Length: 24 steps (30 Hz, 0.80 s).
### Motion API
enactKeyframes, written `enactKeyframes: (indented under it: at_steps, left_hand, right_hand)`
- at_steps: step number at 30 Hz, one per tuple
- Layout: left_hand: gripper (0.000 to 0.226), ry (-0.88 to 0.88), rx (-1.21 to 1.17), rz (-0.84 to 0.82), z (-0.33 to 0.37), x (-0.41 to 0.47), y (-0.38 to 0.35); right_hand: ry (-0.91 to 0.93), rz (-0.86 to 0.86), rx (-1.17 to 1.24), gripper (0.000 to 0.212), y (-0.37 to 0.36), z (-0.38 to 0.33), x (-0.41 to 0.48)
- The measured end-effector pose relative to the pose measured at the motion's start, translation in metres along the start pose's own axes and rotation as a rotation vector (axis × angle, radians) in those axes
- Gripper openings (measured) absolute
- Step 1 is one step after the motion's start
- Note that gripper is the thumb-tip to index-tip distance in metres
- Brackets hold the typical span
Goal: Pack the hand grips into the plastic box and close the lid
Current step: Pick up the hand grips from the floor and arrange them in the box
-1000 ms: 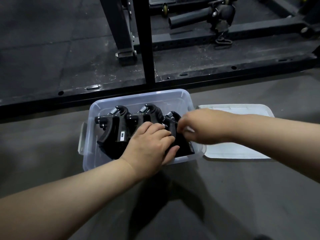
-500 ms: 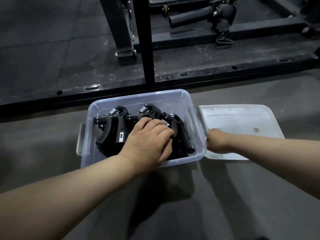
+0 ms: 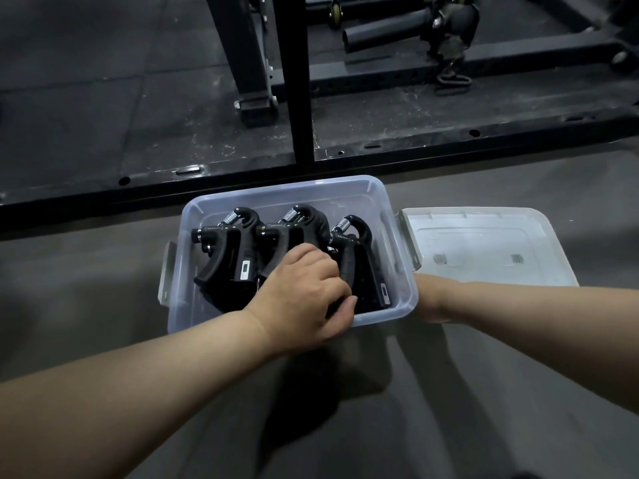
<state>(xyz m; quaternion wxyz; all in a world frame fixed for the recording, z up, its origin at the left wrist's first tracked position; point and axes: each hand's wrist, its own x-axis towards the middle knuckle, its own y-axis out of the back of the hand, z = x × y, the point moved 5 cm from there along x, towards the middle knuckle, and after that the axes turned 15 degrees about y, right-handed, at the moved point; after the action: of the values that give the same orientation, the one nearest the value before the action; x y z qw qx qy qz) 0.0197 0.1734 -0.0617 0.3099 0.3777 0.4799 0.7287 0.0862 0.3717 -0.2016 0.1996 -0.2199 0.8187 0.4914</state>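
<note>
The right hand has left the hand grips for the lid.

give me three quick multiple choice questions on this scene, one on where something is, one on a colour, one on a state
1. Where is the lid?
A. on the box
B. on the floor, right of the box
C. inside the box

2. What colour are the grips?
A. red
B. yellow
C. black

3. What state is the box in?
A. open and upright
B. shut by its lid
C. tipped on its side

Answers:
1 B, the lid lies flat on the floor beside the box's right end.
2 C, every grip body in the box is black.
3 A, its top is uncovered and the left hand holds grips inside it.
</note>
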Motion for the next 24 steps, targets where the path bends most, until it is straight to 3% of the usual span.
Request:
enactKeyframes:
  at_steps: [5,10,16,20,24]
  left_hand:
    - [0.033,-0.061,0.010,-0.049,0.001,0.001,-0.002]
    - [0.031,-0.109,0.033,-0.088,0.010,-0.001,-0.004]
    - [0.028,0.005,0.033,-0.081,0.002,0.003,-0.004]
    - [0.031,0.008,0.042,-0.055,0.003,0.002,0.001]
    - [0.046,0.254,0.164,-0.040,-0.011,0.003,0.007]
  right_hand:
    - [-0.089,0.024,0.077,0.009,0.023,-0.028,-0.024]
    - [-0.179,0.087,0.033,0.022,0.034,-0.030,-0.032]
    - [-0.098,0.073,-0.012,0.033,0.031,-0.027,-0.032]
    - [-0.118,0.068,-0.087,0.012,0.028,-0.020,-0.033]
    - [-0.161,0.295,-0.088,0.023,0.051,-0.009,-0.037]
